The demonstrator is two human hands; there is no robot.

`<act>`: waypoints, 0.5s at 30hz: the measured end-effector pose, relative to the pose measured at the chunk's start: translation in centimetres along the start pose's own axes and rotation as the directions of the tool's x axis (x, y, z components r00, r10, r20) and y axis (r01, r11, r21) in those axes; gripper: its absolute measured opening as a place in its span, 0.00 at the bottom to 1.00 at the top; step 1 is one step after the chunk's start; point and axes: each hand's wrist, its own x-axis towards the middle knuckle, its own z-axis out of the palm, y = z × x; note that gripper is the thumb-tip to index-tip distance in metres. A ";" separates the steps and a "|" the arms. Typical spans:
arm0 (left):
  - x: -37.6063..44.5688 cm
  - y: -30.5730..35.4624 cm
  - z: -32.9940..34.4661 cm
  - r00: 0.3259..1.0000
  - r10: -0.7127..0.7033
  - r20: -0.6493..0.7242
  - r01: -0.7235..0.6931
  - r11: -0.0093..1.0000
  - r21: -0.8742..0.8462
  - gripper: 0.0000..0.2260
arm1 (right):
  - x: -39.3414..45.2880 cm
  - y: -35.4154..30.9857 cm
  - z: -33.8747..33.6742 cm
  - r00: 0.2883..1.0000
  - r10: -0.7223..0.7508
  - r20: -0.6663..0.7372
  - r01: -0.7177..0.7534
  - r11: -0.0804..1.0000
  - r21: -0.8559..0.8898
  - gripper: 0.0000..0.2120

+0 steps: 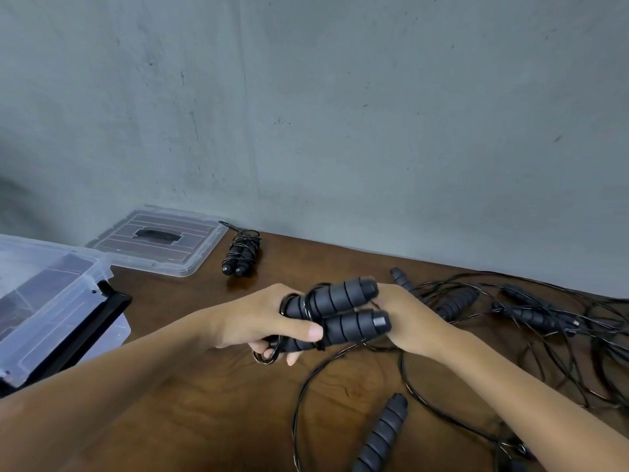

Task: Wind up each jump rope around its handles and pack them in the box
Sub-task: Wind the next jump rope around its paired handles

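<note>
My left hand (258, 318) comes in from the lower left with the forearm low over the table (211, 386), and it grips the near ends of a pair of handles (340, 311) that lie side by side, thumb stretched along the lower one and the other fingers curled underneath. A few turns of thin black cord (306, 303) sit round the handles just beside my thumb, and more cord runs loose from there down across the table. My right hand (408, 321) reaches in from the lower right and sits behind the far ends of the handles, its back towards me; the handles cover its fingers, so I cannot tell whether it is grasping or just resting there.

The clear plastic box (54, 301) stands open at the left edge, with a black latch (112, 301) on its near corner. I can see bare floor through its wall and no rope that I can make out. Its clear lid (160, 245) lies flat against the wall (340, 114), and just right of it lies one wound rope (241, 255).

On the right a tangle of ropes (510, 311) spreads over the table, some handles half buried in cord. One loose handle (381, 434) lies near the bottom edge, cut off by the frame.
</note>
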 end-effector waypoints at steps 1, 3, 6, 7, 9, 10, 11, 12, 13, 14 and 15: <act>-0.2 -0.3 0.0 1.000 0.025 -0.015 -0.025 0.999 -0.046 0.06 | -0.2 0.5 0.3 1.000 -0.001 0.001 0.001 0.999 -0.044 0.14; -0.4 -0.8 0.0 0.998 0.033 -0.057 -0.039 0.993 -0.110 0.09 | -0.9 0.6 0.7 0.997 0.057 0.057 -0.049 0.989 -0.136 0.15; -0.2 -1.7 0.2 0.992 0.015 -0.129 -0.039 0.981 -0.192 0.21 | -1.4 0.3 1.4 0.998 0.028 0.050 -0.023 0.994 -0.104 0.16; -0.2 -1.8 0.3 0.988 0.005 -0.156 -0.042 0.971 -0.234 0.26 | -1.4 0.5 1.7 0.999 0.019 0.042 -0.015 0.996 -0.092 0.13; 0.0 -2.0 0.6 0.975 -0.014 -0.220 -0.058 0.947 -0.317 0.26 | -1.5 0.8 1.9 0.999 0.035 0.021 -0.034 0.998 -0.057 0.10; 0.1 -2.0 0.8 0.968 -0.026 -0.251 -0.064 0.936 -0.346 0.22 | -1.5 1.1 2.0 0.999 0.037 0.014 -0.036 0.998 -0.060 0.11; 0.2 -1.8 0.9 0.958 -0.043 -0.282 -0.066 0.928 -0.367 0.18 | -1.5 1.4 2.2 0.999 0.033 0.016 -0.031 0.997 -0.072 0.12; 0.2 -1.8 1.0 0.948 -0.057 -0.312 -0.069 0.923 -0.379 0.17 | -1.6 1.4 2.3 0.999 0.034 0.026 -0.032 0.996 -0.079 0.12; 0.3 -1.8 1.0 0.937 -0.072 -0.341 -0.070 0.920 -0.386 0.17 | -1.6 1.3 2.3 0.999 0.039 0.024 -0.037 0.996 -0.086 0.14; 0.4 -1.9 0.9 0.925 -0.091 -0.369 -0.065 0.919 -0.389 0.19 | -1.6 1.4 2.5 0.999 0.041 0.025 -0.039 0.995 -0.091 0.15; 0.4 -2.1 0.8 0.910 -0.117 -0.397 -0.053 0.919 -0.390 0.20 | -1.6 1.4 2.7 0.999 0.046 0.022 -0.044 0.995 -0.089 0.16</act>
